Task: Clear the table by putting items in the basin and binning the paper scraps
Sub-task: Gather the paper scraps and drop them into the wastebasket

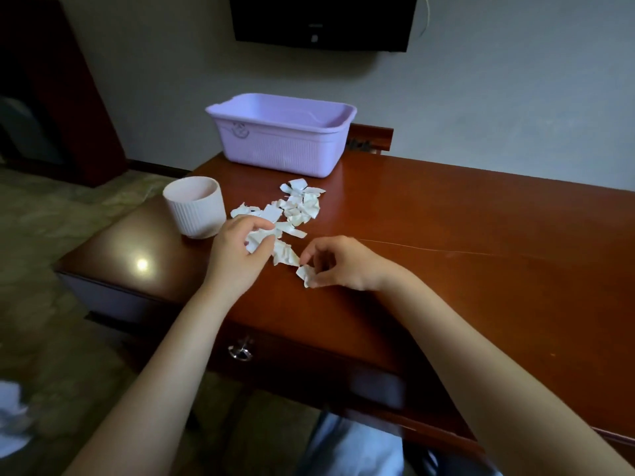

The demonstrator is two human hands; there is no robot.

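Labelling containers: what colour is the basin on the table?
The basin is pale lilac; seen best in the head view.

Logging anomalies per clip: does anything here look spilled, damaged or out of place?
Torn paper scraps lie strewn over the table beside the white cup; the left hand and right hand each pinch some. A thin scratch-like line crosses its surface.

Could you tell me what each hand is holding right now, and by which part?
The left hand grips a bunch of scraps; the right hand pinches one scrap by its edge.
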